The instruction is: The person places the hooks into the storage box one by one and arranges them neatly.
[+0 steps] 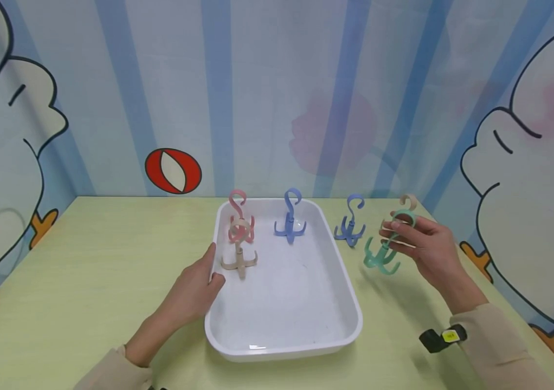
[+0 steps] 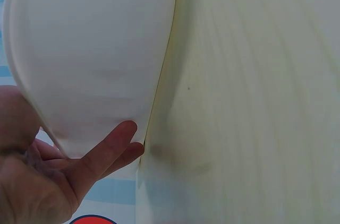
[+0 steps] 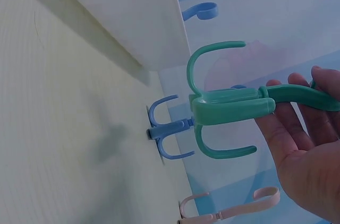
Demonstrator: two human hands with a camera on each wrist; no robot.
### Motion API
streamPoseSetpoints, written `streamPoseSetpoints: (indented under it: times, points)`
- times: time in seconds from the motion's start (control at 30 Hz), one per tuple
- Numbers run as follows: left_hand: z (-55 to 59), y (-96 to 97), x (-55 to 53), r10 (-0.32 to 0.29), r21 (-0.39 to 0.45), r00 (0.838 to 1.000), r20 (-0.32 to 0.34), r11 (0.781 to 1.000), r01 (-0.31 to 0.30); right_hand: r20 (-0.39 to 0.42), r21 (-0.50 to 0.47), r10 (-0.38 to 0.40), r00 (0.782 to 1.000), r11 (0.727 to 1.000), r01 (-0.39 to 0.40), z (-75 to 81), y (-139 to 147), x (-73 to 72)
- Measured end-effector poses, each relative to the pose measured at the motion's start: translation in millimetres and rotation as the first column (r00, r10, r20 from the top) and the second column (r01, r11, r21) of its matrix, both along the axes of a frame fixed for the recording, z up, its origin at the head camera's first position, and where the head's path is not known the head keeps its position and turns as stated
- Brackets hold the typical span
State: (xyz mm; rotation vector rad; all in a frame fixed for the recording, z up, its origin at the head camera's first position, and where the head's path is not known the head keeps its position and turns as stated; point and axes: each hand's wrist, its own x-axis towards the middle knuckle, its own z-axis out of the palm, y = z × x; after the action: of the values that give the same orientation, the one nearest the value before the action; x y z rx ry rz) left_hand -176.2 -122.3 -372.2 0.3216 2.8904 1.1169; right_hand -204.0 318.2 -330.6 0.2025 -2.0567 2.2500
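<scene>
My right hand (image 1: 433, 249) holds a green multi-prong swivel hook (image 1: 380, 257) by its curved upper part, raised above the table to the right of the white tray (image 1: 301, 309). In the right wrist view, the prongs of the green hook (image 3: 231, 108) point away from the palm. My left hand (image 1: 190, 290) grips the tray's left wall, thumb over the rim and fingers against the outside. Inside the tray stand a pink hook (image 1: 241, 230), a beige hook (image 1: 240, 261) in front of it, and a blue hook (image 1: 290, 225).
Right of the tray, a second blue hook (image 1: 350, 230) stands on the pale yellow-green table (image 1: 87, 281). Another beige hook (image 1: 408, 200) is partly hidden behind my right hand. A striped cartoon backdrop (image 1: 267, 97) rises at the table's back and sides.
</scene>
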Motion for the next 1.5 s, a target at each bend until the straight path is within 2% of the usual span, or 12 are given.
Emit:
streamPoseSetpoints:
  times: [0.23,0.67,1.07,1.5]
  points:
    - [0.2,0.1,0.3,0.0,0.005,1.0,0.003,1.0,0.0,0.035,0.012,-0.012,0.999,1.0,0.011,3.6,-6.3,0.3]
    - [0.1,0.0,0.3,0.0,0.003,1.0,-0.001,1.0,0.0,0.031,0.007,-0.013,0.999,1.0,0.013,7.7,-17.4,-1.0]
    - [0.0,0.5,0.1,0.002,0.004,1.0,-0.001,1.0,-0.002,0.07,0.047,-0.02,0.997,0.999,0.017,11.3,-27.5,-2.6]
    - [0.2,1.8,-0.2,-0.002,0.005,1.0,0.009,1.0,0.002,0.074,0.006,0.02,0.997,1.0,-0.02,15.9,-38.3,-2.8]
